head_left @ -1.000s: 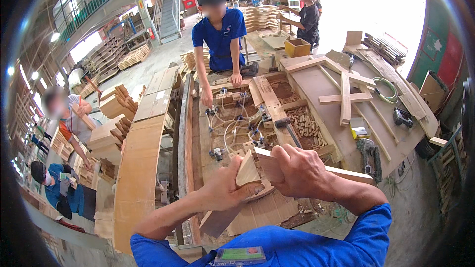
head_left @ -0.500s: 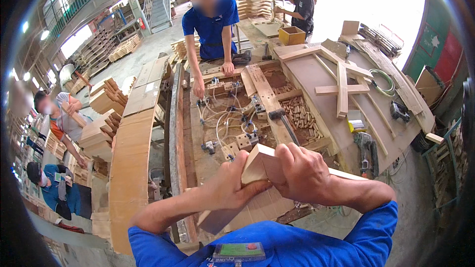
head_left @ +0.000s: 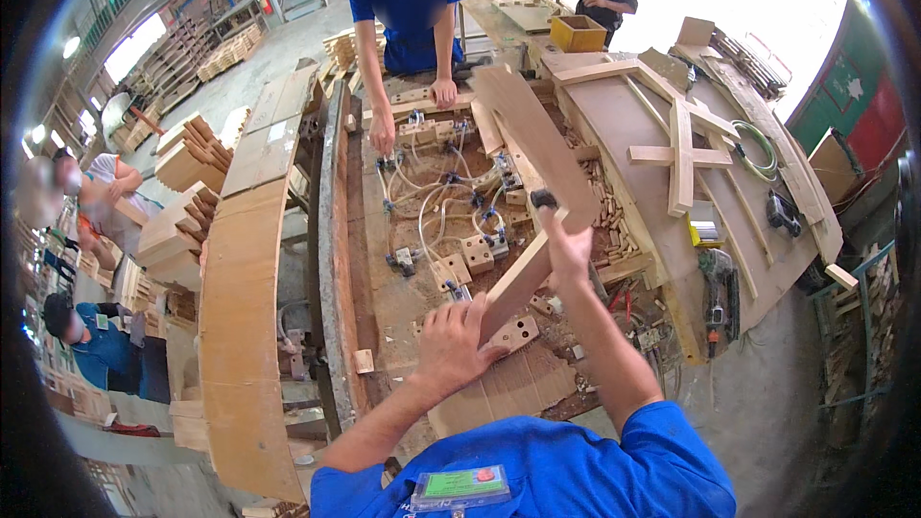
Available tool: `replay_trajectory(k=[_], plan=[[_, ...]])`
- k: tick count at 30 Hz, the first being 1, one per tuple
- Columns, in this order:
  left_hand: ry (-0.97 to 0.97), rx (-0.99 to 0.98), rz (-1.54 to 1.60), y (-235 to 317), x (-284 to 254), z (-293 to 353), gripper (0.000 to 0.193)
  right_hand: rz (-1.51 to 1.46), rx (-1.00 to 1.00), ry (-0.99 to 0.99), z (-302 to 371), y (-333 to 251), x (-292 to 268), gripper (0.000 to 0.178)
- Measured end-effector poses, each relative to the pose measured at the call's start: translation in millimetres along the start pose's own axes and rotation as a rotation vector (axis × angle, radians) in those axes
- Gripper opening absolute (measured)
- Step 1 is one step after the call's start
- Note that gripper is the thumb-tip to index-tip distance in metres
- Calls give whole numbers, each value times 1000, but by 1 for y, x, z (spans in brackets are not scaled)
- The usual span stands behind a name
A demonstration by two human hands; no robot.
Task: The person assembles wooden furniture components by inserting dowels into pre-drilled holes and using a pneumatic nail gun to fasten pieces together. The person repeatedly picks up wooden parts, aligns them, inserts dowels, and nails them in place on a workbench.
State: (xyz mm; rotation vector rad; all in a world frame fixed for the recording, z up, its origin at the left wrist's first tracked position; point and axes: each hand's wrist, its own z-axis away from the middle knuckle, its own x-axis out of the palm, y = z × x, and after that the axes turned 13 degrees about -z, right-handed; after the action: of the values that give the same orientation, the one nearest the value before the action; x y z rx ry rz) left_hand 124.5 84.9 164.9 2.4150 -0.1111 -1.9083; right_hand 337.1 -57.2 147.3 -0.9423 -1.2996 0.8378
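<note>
My right hand (head_left: pixel 571 251) is closed round a pale wooden piece (head_left: pixel 519 280) close to its far end. My left hand (head_left: pixel 451 345) grips the near end of the same piece, thumb below and fingers over the top. From my right hand a long curved board (head_left: pixel 537 134), blurred by motion, reaches away over the bench. It seems joined to the held piece at an angle, but my hand covers the meeting point. Below them lies a jig (head_left: pixel 446 197) with drilled wooden blocks (head_left: pixel 477 254) and clear hoses. A hammer (head_left: pixel 544 200) shows partly behind my right hand.
Across the bench a co-worker's hand (head_left: pixel 382 129) touches the jig's fittings. Wooden dowels (head_left: pixel 614 221) lie in a compartment on the right. The right-hand table carries a wooden frame (head_left: pixel 679 153), a power tool (head_left: pixel 715 293) and a coiled hose (head_left: pixel 758 152). A long panel (head_left: pixel 245 326) stands at left.
My hands have moved apart from the corner they both held. The wooden pieces have swung round, with the curved board now pointing away from me. My right hand has moved farther out.
</note>
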Motion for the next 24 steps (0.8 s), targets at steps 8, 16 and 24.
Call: replay_trajectory(k=[8,16,24], plan=[[-386,-14,97,-74,64,45,72,212,767,-92,68,76,-90,59],[-463,152,158,-128,95,21,71,836,244,-202,41,56,-144,54],[-470,183,255,-130,133,-5,64,794,176,-241,11,63,-132,49]])
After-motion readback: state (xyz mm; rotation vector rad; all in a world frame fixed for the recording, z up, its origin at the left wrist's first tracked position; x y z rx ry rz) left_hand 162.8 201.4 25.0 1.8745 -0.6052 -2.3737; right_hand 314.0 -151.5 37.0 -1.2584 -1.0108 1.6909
